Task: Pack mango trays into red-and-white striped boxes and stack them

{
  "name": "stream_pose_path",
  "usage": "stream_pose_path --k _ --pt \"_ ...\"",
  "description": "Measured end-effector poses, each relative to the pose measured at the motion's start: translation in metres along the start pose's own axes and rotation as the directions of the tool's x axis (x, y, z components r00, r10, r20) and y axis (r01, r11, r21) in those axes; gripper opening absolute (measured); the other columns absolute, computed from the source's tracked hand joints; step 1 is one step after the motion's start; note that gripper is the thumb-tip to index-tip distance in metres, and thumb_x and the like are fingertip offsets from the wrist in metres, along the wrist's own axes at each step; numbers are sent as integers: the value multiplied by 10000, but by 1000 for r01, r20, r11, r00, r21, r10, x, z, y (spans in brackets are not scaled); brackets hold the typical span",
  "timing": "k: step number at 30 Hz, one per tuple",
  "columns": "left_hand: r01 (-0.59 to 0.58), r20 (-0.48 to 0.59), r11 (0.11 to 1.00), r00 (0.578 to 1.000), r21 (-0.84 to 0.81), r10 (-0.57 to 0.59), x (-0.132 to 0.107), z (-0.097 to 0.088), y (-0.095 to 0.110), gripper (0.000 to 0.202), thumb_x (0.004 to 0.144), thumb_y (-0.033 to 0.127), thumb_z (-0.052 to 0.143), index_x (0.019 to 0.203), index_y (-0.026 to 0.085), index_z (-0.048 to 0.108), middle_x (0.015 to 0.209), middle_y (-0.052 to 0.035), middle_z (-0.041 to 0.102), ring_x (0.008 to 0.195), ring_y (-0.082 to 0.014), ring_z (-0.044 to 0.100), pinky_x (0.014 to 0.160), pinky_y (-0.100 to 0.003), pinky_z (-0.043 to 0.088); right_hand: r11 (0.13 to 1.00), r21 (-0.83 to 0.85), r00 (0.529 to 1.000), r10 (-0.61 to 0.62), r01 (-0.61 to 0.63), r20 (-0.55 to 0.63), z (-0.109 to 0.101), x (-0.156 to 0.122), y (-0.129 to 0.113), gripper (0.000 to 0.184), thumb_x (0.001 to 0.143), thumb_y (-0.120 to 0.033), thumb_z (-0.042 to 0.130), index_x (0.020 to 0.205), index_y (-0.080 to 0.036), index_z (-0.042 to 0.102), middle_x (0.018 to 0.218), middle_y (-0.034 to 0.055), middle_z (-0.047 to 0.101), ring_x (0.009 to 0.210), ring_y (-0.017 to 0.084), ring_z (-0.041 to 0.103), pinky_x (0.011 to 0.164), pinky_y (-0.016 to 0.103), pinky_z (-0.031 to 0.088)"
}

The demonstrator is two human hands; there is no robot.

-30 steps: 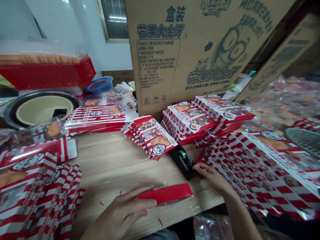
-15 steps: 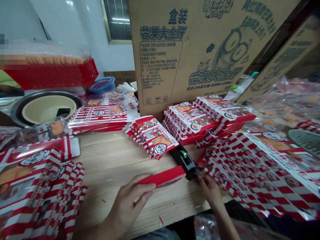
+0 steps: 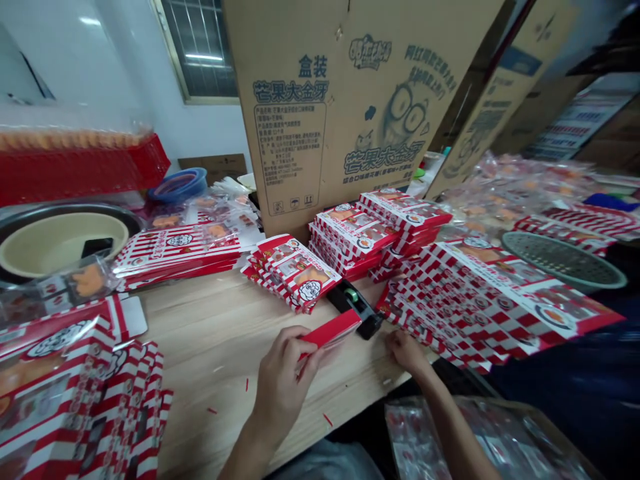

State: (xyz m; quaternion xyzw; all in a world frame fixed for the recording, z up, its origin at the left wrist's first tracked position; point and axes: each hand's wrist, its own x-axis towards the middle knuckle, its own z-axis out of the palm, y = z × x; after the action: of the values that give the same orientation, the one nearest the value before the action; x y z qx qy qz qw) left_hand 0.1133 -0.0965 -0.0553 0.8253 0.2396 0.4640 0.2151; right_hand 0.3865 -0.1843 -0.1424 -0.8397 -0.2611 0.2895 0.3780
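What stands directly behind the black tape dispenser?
Behind the tape dispenser are stacks of striped boxes and a large cardboard carton. The carton hides whatever is further back.

Left hand (image 3: 284, 373) grips a slim red box (image 3: 332, 329) at its near end, tilted up off the wooden table (image 3: 215, 333), far end just beside the black tape dispenser (image 3: 356, 307). Right hand (image 3: 406, 348) rests at the table's near edge, against the fanned red-and-white striped boxes (image 3: 480, 293). Big cardboard carton (image 3: 345, 100) stands far behind.
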Motion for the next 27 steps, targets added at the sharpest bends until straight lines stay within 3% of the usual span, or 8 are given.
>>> stream_pose_path --k 3,5,7,10,15,20,23,27 --pt "-6 -13 1000 1000 -9 6 0 2 2 86 855 123 547 869 196 506 948 -48 587 877 -140 631 724 -241 523 989 115 995 -97 95 12 -7 -47 -23 312 849 -392 534 620 -180 519 480 -51 489 385 86 429 403 222 353" --pt "-13 -14 1000 1000 -13 13 0 2 3 86 855 119 546 870 195 506 947 -48 589 872 -139 631 719 -238 520 949 237 977 -211 209 -16 -5 -86 -47 302 833 -481 509 722 -203 547 572 -40 541 451 96 482 440 219 382" --pt "-16 -13 1000 1000 -6 16 0 2 4 83 857 120 544 870 193 507 952 -52 595 877 -145 631 727 -248 521 773 518 927 -354 365 -124 6 -122 -75 273 808 -474 576 745 -209 563 584 -29 570 455 96 497 438 213 389" --pt "-23 -4 999 1000 33 23 1 0 6 68 863 133 538 866 195 511 949 -53 607 874 -158 632 729 -271 527 637 686 910 -406 350 -88 34 -150 -113 257 775 -445 643 711 -201 593 506 -33 565 409 90 489 406 194 382" --pt "-52 46 997 998 65 49 2 -6 10 60 869 141 518 868 199 531 921 -47 611 834 -161 630 710 -277 543 697 698 975 -224 166 -8 67 -139 -134 407 673 -543 687 563 -175 553 388 -53 476 343 66 394 370 187 327" --pt "-163 276 971 955 172 112 10 -16 17 423 856 68 437 1232 249 504 995 -83 579 845 -179 618 687 -294 560 749 651 983 -180 123 21 64 -133 -127 494 630 -633 663 501 -189 487 341 -50 459 333 61 356 380 190 293" --pt "-170 360 967 928 190 93 16 -21 19 444 848 83 444 1264 228 495 980 -86 599 842 -192 614 698 -311 562 754 648 981 -185 109 51 62 -134 -126 488 640 -631 656 504 -196 482 342 -48 467 334 68 364 388 195 303" --pt "-168 368 965 926 204 83 18 -19 21 396 847 107 457 1230 190 517 961 -83 632 819 -198 616 683 -317 560 769 636 982 -162 67 92 61 -136 -122 474 647 -619 665 516 -197 493 355 -39 492 343 83 403 400 205 322"
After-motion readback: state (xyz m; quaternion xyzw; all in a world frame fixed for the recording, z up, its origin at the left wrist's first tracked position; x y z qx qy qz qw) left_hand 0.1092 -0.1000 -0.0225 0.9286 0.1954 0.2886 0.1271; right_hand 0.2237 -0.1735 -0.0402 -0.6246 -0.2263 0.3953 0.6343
